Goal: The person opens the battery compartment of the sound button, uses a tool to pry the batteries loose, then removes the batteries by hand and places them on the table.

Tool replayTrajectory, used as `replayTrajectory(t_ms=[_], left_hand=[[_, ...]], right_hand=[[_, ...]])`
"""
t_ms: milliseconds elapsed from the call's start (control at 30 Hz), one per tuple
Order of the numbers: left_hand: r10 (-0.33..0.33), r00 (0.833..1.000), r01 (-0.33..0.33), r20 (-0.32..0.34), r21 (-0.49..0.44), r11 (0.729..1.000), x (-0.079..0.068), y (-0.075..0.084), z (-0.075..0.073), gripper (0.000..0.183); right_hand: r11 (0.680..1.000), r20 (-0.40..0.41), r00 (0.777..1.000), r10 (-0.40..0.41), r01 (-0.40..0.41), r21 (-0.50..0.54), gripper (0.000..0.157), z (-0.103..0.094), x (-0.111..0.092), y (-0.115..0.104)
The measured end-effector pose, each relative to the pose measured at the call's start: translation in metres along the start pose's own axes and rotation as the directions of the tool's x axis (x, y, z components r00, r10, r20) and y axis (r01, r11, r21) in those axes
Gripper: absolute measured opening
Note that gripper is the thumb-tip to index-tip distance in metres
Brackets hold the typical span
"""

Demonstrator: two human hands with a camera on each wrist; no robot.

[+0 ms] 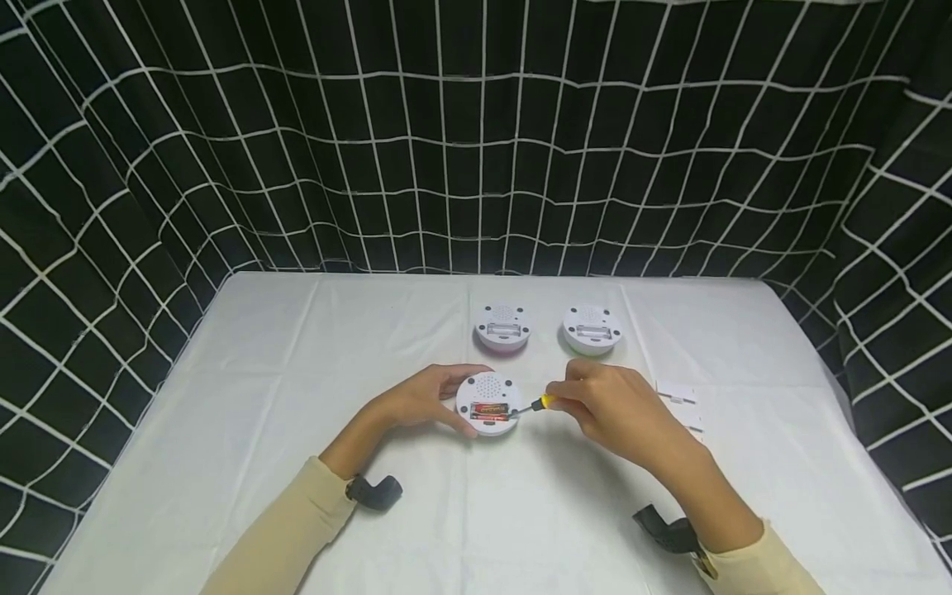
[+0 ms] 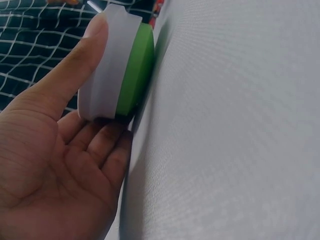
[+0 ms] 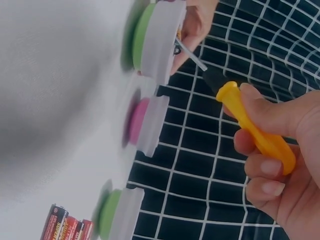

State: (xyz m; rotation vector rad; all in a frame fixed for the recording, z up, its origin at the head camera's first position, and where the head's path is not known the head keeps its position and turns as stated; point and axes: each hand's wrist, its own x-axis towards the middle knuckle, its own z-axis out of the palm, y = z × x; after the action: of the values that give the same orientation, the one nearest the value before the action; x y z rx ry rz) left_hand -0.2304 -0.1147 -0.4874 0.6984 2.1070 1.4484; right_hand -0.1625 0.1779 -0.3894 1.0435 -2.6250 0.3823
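My left hand [image 1: 426, 398] grips a round white device [image 1: 463, 395] by its side, thumb along the near edge and fingers round the far side. The device's green part [image 2: 136, 70] faces the table. On its upper face are a speaker grille and a compartment with two red batteries [image 1: 489, 411]. In my right hand [image 1: 617, 409] is a yellow-handled screwdriver [image 3: 265, 142], held between thumb and curled fingers. Its metal shaft slants down to the left, the tip right at the compartment's right end.
Behind stand two similar devices, one pink-based [image 1: 503, 328] and one green-based [image 1: 591, 330], their compartments facing up without batteries. Several batteries [image 3: 65, 225] lie near the green-based one in the right wrist view. A white sheet-like thing with thin grey strips [image 1: 678, 398] lies beyond my right wrist.
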Motion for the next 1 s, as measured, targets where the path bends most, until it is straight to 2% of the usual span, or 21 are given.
replayTrajectory(t_ms=[200,500,1000], left_hand=[[0.010,1.000,-0.010,0.005,0.015,1.000,0.000,-0.004,0.007,0.095],[0.020,1.000,-0.020,0.002,0.040,0.999,0.000,0.000,-0.003,0.094],[0.039,0.999,-0.039,0.015,0.012,0.999,-0.003,0.001,-0.004,0.094]], right_hand=[[1.000,0.020,1.000,0.001,-0.001,-0.015,0.010,-0.001,-0.003,-0.003],[0.999,0.040,0.999,-0.008,0.009,-0.042,0.009,-0.004,0.021,-0.013],[0.999,0.029,1.000,-0.009,0.010,-0.048,0.011,0.002,0.019,-0.011]])
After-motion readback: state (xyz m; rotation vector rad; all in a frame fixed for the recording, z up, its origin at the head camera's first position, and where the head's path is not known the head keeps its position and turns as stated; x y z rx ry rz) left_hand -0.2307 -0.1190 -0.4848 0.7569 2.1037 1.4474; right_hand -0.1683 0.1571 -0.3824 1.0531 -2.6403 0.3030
